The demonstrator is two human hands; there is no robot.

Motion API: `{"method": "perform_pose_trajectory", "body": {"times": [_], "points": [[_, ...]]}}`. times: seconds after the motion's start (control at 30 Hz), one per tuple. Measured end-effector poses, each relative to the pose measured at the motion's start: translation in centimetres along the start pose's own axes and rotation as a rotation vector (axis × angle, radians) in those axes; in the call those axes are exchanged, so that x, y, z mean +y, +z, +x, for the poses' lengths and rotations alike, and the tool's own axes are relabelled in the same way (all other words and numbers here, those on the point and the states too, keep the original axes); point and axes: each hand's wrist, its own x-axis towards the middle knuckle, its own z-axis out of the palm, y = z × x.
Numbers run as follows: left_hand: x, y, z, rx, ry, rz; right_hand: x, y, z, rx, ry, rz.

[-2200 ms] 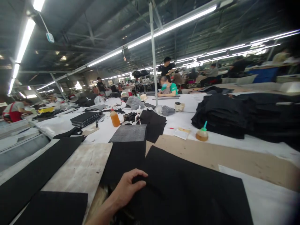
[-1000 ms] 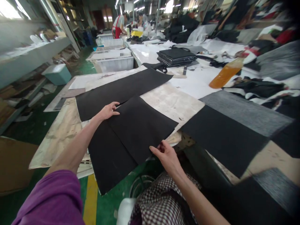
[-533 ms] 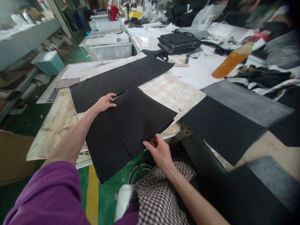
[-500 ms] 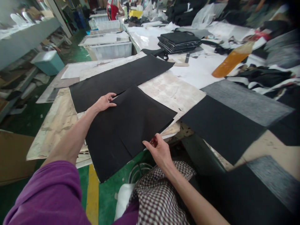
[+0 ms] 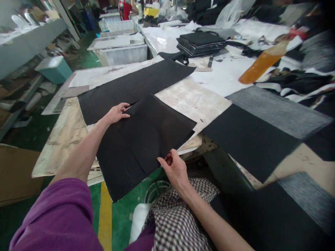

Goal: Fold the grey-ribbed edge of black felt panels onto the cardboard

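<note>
"Where is the upper black panel (image 5: 157,125) held?"
"It is spread between the two grips. Its near edge is clamped in the right grip (image 5: 175,169); its far edge is touched by the left grip (image 5: 116,114), whose closure cannot be told."
"What else is seen?"
"Left of the right grip, a lower black panel (image 5: 115,165) is partly covered. Beyond the left grip, a long black strip (image 5: 138,83) is laid."

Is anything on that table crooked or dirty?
Yes. The black sheet in the right hand looks askew: the black piece under it peeks out at the left. The pale board farther left looks stained.
</note>
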Motion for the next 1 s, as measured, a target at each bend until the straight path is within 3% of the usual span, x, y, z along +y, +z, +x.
{"method": "perform_pose_trajectory", "body": {"times": [0.67,0.9,1.0], "points": [[-0.3,-0.8,0.1,-0.007,-0.003,-0.016,0.3,0.3,0.3,-0.042,0.034,-0.02],[0.3,-0.7,0.4,-0.016,-0.027,0.039,0.8,0.4,0.3,-0.046,0.023,-0.028],[1.4,-1.1,-0.1,-0.017,-0.035,0.093,0.9,0.4,0.5,-0.039,0.006,-0.029]]}}
